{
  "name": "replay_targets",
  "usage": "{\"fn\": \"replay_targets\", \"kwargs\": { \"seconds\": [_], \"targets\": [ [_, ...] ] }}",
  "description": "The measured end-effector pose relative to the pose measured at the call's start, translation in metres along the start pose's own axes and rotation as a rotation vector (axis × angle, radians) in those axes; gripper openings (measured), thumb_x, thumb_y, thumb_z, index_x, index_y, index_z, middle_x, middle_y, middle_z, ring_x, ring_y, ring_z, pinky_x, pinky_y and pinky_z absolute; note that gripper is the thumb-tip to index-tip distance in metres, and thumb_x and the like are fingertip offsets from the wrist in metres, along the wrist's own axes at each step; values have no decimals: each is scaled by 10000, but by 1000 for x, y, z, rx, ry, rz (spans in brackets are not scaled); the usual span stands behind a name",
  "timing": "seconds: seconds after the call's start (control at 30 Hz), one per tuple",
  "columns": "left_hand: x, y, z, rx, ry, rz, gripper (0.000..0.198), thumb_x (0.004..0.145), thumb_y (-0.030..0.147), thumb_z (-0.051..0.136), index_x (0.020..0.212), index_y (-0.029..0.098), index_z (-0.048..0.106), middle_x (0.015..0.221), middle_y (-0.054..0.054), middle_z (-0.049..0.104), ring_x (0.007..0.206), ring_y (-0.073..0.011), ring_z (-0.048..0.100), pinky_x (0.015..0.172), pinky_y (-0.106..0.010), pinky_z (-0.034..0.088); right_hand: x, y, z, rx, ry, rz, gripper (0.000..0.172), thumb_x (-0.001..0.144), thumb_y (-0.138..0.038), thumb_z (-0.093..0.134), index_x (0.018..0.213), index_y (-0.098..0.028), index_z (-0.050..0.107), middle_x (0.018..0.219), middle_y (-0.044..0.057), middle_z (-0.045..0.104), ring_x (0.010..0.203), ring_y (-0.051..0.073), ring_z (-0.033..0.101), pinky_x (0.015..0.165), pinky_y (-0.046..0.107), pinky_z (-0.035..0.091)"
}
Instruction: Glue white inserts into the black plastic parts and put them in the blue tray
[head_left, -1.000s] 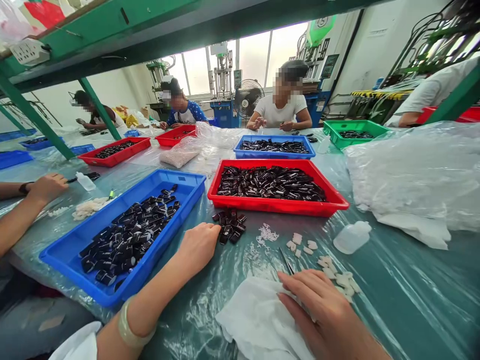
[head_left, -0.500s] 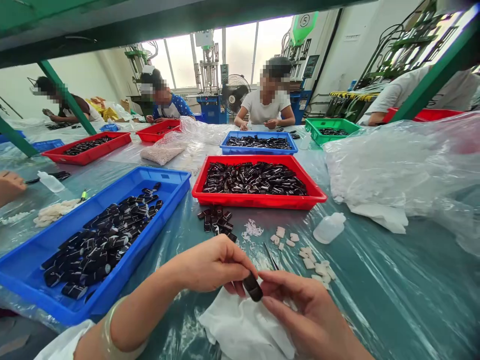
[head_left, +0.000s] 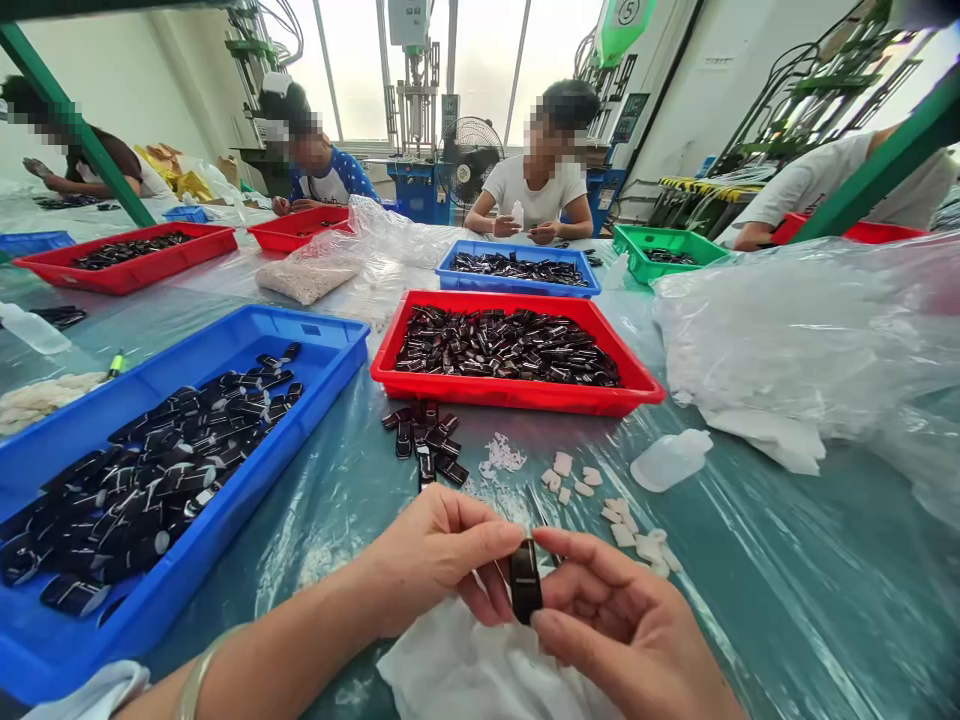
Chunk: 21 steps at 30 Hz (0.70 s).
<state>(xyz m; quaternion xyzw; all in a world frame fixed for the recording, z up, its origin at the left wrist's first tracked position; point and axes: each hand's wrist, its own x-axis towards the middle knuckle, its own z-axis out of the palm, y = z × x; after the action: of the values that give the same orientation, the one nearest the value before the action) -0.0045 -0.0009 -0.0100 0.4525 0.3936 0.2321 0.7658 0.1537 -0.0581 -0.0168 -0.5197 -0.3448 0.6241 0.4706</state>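
A small glossy black plastic part (head_left: 526, 583) is held upright between my two hands, above a white cloth (head_left: 469, 665). My left hand (head_left: 450, 560) pinches its left side with thumb and fingers. On the other side, my right hand (head_left: 611, 610) grips it, forefinger at the top and thumb near the bottom. Behind my fingers lies a pair of dark tweezers (head_left: 538, 508), partly hidden. A loose pile of similar black parts (head_left: 427, 440) sits just beyond my left hand, beside white scraps (head_left: 502, 455). Small off-white pads (head_left: 621, 522) lie past my right hand.
A red tray (head_left: 517, 395) full of black parts stands ahead, a blue tray (head_left: 315, 345) at left. A white squeeze bottle (head_left: 671, 460) lies at right near a large plastic bag (head_left: 810, 340). Co-workers (head_left: 536, 190) sit across the table. A green frame bar (head_left: 877, 160) slants at upper right.
The black part has turned more upright between my fingers. My view has shifted slightly, tilting down. The co-worker opposite now holds up a small white bottle.
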Motion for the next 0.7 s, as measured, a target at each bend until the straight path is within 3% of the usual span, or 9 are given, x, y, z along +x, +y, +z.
{"fn": "replay_targets", "kwargs": {
  "seconds": [0.37,0.53,0.6,0.7],
  "targets": [
    [1,-4,4,11,24,-11,383,768,460,567,630,109,631,525,-25,614,433,-79,554,437,-158,442,0,2,-4,-53,-31,-5,468,569,-325,792,978,-194,604,597,-31,618,534,125,588,530,248,456],
    [-1,-7,5,17,-13,27,318,718,414,628,658,103,639,560,-23,609,469,-81,557,467,-166,466,4,1,-11,-204,-39,-43,468,622,-380,747,1023,-198,589,641,-12,636,590,162,631,539,268,494],
    [0,-6,5,0,4,15,304,709,400,634,647,103,633,551,-21,603,487,-93,581,466,-162,465,8,-2,-17,-360,-52,-138,391,688,-390,689,1016,-199,593,663,-3,648,599,161,632,529,255,498],
    [0,-4,6,-26,56,-20,302,707,397,627,638,104,625,581,-28,622,501,-104,615,449,-147,452,16,-7,-28,-845,3,-461,211,794,-384,551,852,-197,631,632,12,629,558,161,606,498,259,485]
  ]
}}
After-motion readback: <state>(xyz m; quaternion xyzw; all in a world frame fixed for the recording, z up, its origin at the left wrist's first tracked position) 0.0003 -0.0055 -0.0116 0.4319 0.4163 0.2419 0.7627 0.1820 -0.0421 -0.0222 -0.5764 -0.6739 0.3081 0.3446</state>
